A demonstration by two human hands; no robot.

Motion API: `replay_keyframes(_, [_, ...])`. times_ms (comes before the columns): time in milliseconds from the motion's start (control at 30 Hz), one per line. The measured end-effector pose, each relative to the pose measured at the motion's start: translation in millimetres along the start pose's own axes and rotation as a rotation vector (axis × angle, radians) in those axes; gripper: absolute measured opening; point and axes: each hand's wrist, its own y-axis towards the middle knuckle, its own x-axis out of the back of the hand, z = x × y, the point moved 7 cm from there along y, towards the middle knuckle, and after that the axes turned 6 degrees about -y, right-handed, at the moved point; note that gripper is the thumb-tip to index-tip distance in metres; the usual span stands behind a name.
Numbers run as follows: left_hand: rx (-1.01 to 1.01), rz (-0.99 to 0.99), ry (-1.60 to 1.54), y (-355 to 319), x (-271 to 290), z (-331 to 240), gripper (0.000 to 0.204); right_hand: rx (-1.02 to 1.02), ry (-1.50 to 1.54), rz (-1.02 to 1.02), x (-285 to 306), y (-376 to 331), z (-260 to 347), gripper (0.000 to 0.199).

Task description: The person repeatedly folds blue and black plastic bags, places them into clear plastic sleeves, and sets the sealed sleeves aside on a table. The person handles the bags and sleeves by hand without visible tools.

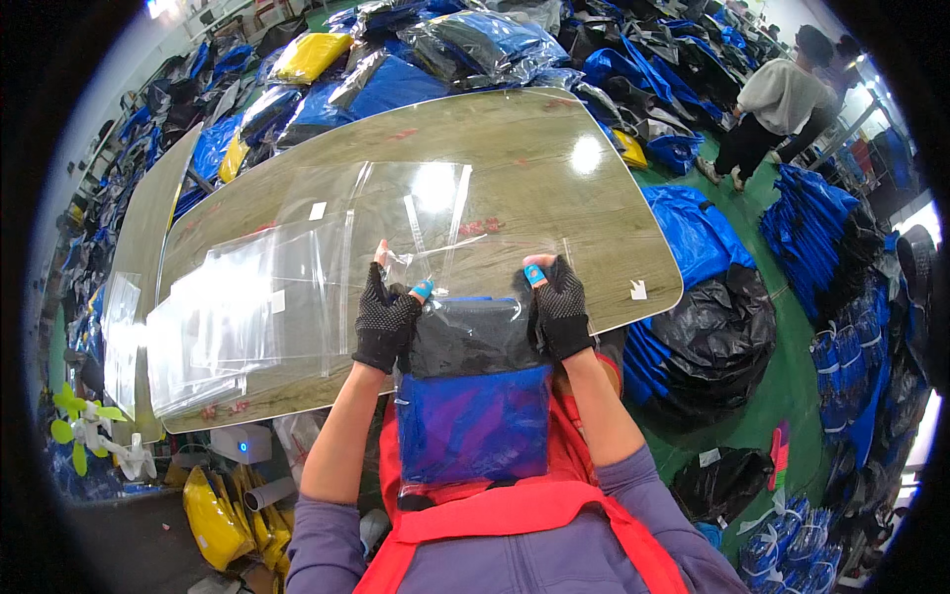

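- Head view: I see my left hand (386, 319) in a black fingerless glove, fingers closed on the left upper corner of a clear plastic bag (473, 396), with a blue-taped fingertip showing at the bag's mouth.
- My right hand (560, 309), gloved the same way, pinches the right upper corner of the same bag, its blue-taped finger raised at the top edge.
- The bag hangs between both hands, at the near edge of the table (554, 168) and in front of my red apron (515, 515); inside it sits a folded garment (475, 421), black at the top and blue below.
- The bag's open mouth reaches just onto the table, where its loose flap lies wrinkled between my hands.
- To the left on the table lies a spread stack of empty clear bags (247, 317), near my left hand but not touching it.
- Beyond the far edge of the table, heaps of bagged blue and yellow garments (416, 59) pile up.
- On the right, on the green floor, lie blue and black bundles (712, 297).
- Far right, another person (777, 104) in a light top bends over the piles, well apart from me.
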Motion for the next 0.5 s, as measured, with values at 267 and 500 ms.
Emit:
replay_keyframes(267, [0.158,0.255,-0.324,40,18,20,0.055,0.686,-0.675,0.408,-76,-22,89,0.041])
replay_keyframes(500, [0.069,0.372,-0.574,45,13,2,0.050,0.368,-0.743,0.498,-111,32,63,0.023])
